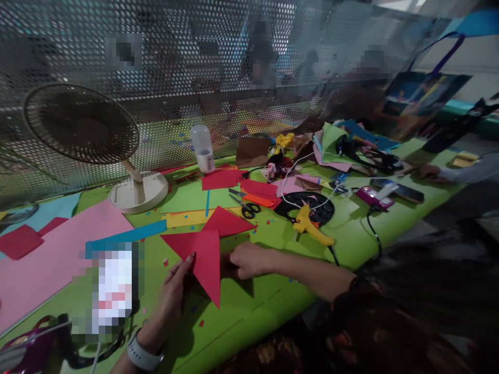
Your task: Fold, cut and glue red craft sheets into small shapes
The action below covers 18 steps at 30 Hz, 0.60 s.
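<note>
A red paper triangle (206, 254) is pinched at its left side by my left hand (177, 278), thumb on top and a white watch at the wrist. Just right of the paper, my right hand (249, 259) is closed, its fingers curled; the fingertips are partly hidden near the paper's edge, so what they hold does not show. Behind the triangle lies another folded red paper (230, 222) on the green tabletop (268, 306). Black-handled scissors (249, 209) and an orange cutter (259, 200) lie farther back, and a yellow glue gun (312, 228) rests to the right.
A fan (138, 192) and a bottle (205, 156) stand before a perforated metal screen (163, 98). A lit phone (115, 291) is at front left, beside pink sheets (81, 234). Cords, coloured papers and a purple power bank (374, 198) lie right; another person's hand (429, 171) rests there.
</note>
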Each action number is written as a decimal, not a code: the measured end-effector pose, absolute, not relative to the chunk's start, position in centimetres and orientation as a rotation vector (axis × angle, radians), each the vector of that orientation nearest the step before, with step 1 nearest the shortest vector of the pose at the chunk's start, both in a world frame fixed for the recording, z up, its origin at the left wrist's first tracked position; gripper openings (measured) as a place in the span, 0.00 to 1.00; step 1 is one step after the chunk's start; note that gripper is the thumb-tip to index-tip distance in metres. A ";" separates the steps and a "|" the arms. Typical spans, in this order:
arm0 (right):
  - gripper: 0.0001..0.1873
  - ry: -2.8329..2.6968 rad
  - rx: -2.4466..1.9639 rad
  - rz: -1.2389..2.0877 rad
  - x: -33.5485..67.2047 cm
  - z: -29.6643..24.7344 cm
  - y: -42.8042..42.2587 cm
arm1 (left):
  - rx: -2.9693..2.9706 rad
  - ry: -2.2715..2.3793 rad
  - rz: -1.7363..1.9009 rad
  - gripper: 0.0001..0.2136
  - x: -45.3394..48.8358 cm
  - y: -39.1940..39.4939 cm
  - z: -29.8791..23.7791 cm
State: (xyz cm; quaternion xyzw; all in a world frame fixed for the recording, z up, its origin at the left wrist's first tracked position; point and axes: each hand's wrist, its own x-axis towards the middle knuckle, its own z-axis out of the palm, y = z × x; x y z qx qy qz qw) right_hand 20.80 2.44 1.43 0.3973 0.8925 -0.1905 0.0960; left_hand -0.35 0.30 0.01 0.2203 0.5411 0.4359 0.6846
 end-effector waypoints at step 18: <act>0.23 2.645 1.193 -0.601 20.9 1.4 2.4 | 0.490 1.232 1.001 0.16 -0.2 0.4 0.1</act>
